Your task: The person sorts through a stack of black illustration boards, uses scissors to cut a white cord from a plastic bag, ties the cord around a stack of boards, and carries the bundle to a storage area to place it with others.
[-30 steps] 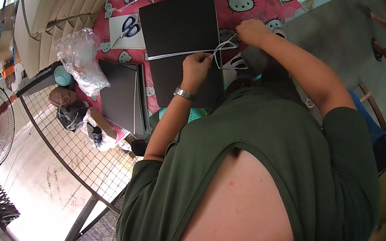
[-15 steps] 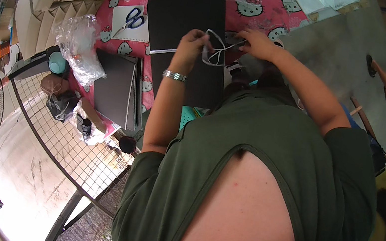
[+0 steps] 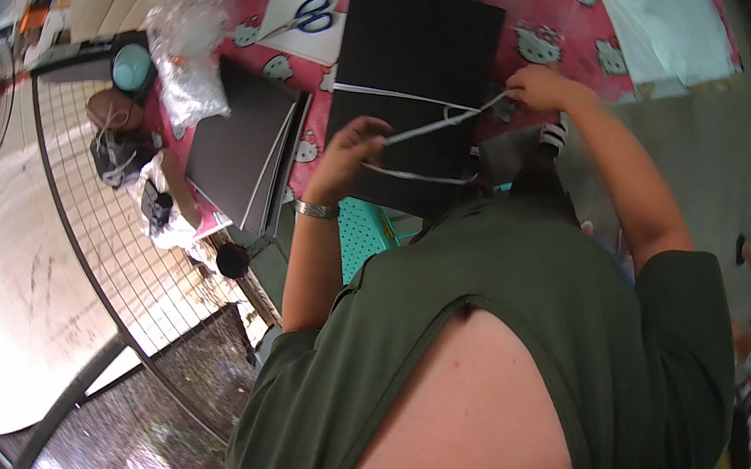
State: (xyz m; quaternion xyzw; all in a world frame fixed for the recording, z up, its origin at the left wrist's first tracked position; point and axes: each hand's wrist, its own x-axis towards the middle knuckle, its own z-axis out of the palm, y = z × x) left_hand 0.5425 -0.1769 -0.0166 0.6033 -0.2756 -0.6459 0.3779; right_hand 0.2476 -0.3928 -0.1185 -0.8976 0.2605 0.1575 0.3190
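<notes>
left grip curled, right grip pinching, set apart

Flat black board, pale ribbon stretched slantwise across it

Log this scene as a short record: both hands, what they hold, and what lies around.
Left hand: holding white strap
Right hand: holding strap farther right
Strap: slants between hands, above black board
Scissors: on white pad, left of board
Farther left: dark boards, plastic bag, cup
</notes>
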